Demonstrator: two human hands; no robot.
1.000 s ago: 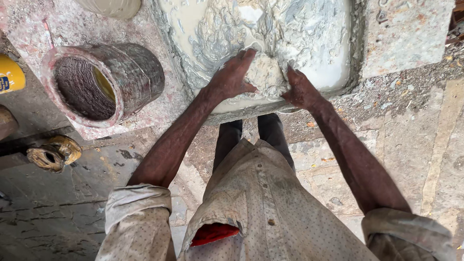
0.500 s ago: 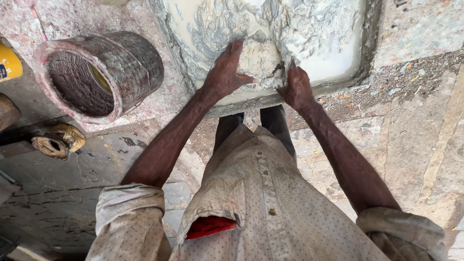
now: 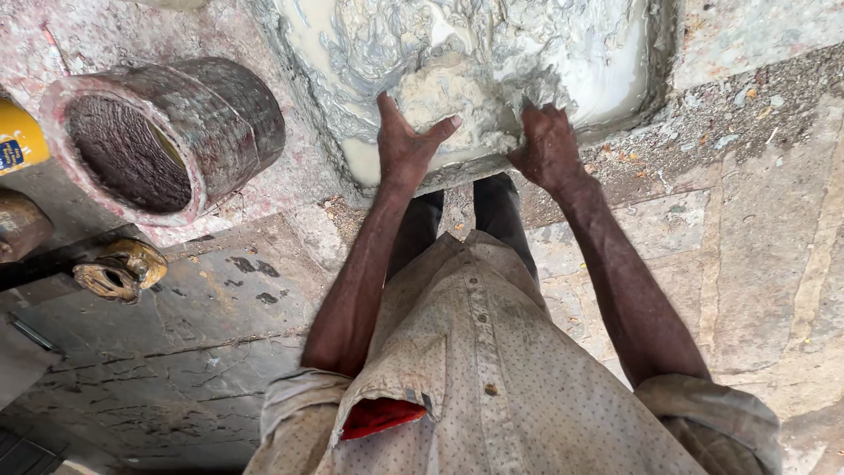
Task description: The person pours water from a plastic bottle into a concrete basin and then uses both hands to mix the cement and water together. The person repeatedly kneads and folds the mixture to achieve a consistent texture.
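A lump of pale, wet paste (image 3: 459, 97) lies at the near edge of a shallow basin (image 3: 325, 114) full of grey-white slurry. My left hand (image 3: 403, 141) presses flat against the lump's left side, fingers spread and thumb stretched toward its middle. On the lump's right side my right hand (image 3: 547, 145) cups it, fingers curled into the wet material. Both hands are smeared with paste. Both forearms reach down from rolled-up sleeves of a dotted beige shirt.
A dirty cylindrical drum (image 3: 163, 132) lies on its side to the left of the basin, open end toward me. Left of it are a yellow container (image 3: 18, 141) and a rusty brass fitting (image 3: 119, 268). Cracked stone slabs (image 3: 756, 264) and gravel lie to the right.
The view has shifted and the lump has been pushed further into the basin. My left hand slid lower on its left side; my right hand stays against the right side.
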